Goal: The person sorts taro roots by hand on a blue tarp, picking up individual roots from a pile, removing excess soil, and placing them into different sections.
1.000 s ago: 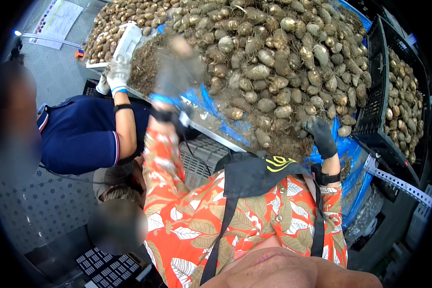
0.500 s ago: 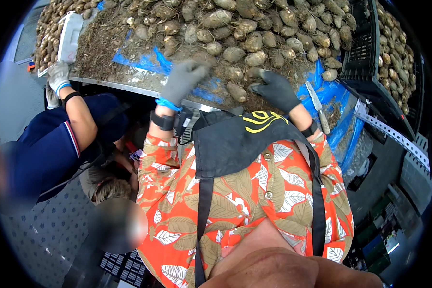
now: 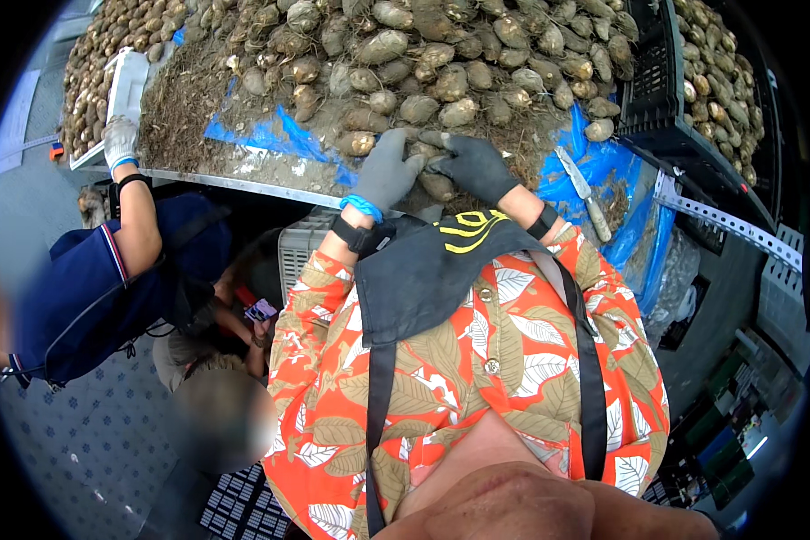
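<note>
My left hand [image 3: 389, 169], in a grey glove, and my right hand [image 3: 477, 168], in a darker glove, meet at the near edge of a big heap of brown, hairy taro corms [image 3: 418, 108]. Between them is a taro corm [image 3: 425, 148], with the fingers of both hands closed on it and covering most of it. Just below the fingertips lies another taro corm [image 3: 437, 187]. To the left of my left hand, a corm with a pale cut end [image 3: 357, 143] rests on the soil. A knife with a worn blade [image 3: 573, 173] lies to the right of my right hand.
Black crate [image 3: 657, 99] at right stands beside more taro. Blue plastic sheet [image 3: 630, 180] shows through loose soil. At left, a co-worker's gloved hand [image 3: 121, 141] touches a white tray [image 3: 128, 85]; another person crouches below the table edge [image 3: 234, 184]. A grey crate [image 3: 299, 247] sits underneath.
My hands were apart and have come together on a taro corm; the left moved right, the right moved left. The view shifted slightly. The co-worker's gloved hand stays at the white tray.
</note>
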A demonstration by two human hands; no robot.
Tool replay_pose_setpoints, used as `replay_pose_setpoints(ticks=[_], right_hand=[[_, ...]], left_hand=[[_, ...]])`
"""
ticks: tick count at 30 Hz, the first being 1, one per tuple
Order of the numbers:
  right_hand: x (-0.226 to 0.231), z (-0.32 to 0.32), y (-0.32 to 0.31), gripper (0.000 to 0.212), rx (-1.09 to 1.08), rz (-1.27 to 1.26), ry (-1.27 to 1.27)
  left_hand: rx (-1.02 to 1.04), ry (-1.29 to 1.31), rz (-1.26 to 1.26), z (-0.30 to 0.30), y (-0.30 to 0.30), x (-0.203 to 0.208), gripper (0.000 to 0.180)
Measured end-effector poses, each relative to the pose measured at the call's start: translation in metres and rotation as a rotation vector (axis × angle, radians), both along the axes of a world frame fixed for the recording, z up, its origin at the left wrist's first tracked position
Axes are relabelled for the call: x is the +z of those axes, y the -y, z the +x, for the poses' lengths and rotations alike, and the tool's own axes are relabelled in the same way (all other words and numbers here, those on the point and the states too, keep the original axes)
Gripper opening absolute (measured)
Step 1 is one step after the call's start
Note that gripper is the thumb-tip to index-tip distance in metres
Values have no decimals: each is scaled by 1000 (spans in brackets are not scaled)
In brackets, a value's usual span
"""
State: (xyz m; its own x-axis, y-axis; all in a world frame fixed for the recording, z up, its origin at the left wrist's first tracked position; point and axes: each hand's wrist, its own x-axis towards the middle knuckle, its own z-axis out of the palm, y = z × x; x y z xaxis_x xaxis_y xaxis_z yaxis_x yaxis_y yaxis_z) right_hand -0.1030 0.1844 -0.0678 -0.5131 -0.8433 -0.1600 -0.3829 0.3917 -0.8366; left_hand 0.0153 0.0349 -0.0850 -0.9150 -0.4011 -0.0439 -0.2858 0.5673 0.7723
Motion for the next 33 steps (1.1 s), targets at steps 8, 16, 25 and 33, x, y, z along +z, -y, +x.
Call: replay_pose_setpoints(ticks=[8, 16, 25, 33], right_hand=[[7, -21, -1, 19, 47, -389, 203], [44, -57, -46, 46, 55, 102, -81], [38, -7, -20, 32, -26, -472, 285], [-9, -72, -63, 22, -137, -328, 25]], left_hand=[[-143, -44, 397, 1, 5, 45, 60], [-155, -109, 826, 5, -2, 70, 63], [-287, -120, 1329, 6, -18, 50, 53], [-194, -232, 689, -3, -25, 66, 67]])
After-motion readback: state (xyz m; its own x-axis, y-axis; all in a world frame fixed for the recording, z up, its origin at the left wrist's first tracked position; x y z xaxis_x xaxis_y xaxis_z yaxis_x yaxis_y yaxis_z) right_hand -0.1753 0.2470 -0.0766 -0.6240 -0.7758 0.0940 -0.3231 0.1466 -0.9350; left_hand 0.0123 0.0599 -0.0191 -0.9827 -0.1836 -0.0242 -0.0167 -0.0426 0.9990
